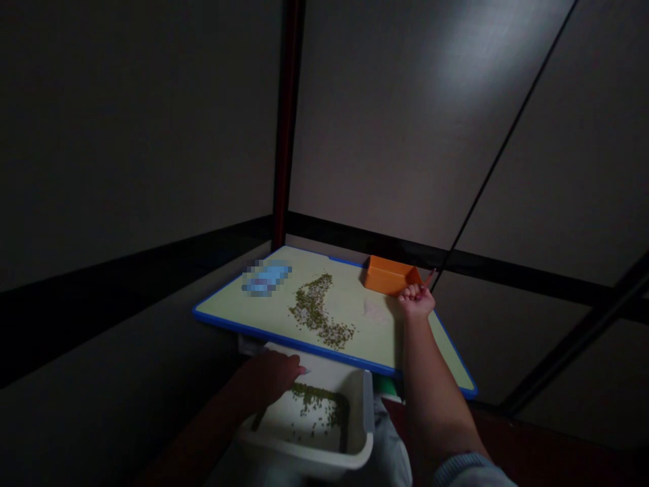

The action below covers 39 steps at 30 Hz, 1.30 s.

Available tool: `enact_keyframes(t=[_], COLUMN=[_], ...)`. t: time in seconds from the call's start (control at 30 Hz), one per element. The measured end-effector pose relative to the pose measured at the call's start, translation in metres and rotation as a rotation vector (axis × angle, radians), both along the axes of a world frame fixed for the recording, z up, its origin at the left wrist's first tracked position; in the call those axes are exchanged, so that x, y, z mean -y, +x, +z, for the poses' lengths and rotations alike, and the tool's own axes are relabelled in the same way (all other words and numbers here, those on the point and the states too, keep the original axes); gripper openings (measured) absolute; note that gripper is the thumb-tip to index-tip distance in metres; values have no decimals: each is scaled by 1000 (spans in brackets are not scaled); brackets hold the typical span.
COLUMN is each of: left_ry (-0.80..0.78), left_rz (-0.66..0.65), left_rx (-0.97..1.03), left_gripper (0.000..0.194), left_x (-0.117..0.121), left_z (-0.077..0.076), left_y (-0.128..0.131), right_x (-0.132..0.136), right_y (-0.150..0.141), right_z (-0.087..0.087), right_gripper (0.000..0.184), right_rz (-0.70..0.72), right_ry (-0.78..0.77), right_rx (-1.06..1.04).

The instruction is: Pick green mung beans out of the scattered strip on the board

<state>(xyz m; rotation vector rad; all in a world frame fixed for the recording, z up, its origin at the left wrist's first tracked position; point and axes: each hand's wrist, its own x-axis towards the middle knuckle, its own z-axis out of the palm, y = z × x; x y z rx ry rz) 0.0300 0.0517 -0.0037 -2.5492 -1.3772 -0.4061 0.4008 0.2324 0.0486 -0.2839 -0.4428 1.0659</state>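
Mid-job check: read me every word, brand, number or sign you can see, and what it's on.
No readable text anywhere in this view.
Blue item on the tabletop: pixelated, so any print is unreadable.
Orange box and white tub: no lettering visible on the sides that show.

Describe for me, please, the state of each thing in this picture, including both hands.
Table: partly covered.
Grains: spread in a loose, curved heap on the table, also scattered inside the bin.
Bin: open on top.
Orange box: on the table, contents unclear.
Blue item: lying flat, blurred.
Left hand: over the bin, grip unclear.
Right hand: raised, fingers mostly curled.
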Motion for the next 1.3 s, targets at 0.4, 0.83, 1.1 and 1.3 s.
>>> enact_keyframes(t=[0.4, 0.83, 1.1, 1.3], left_ry=[244, 244, 86, 98], left_rz=[-3, 81, 141, 127], left_rx=[1, -4, 23, 79], left_gripper=[32, 91, 87, 82], left_x=[1, -15, -5, 0], left_z=[11, 4, 14, 21], left_y=[3, -2, -1, -8], right_x=[-16, -12, -13, -12], right_y=[15, 14, 14, 10], right_z=[-17, -15, -11, -9], right_gripper=[24, 41, 37, 39], right_rz=[-47, -33, -41, -28], right_ry=[8, 17, -32, -45], right_rx=[-35, 20, 31, 52])
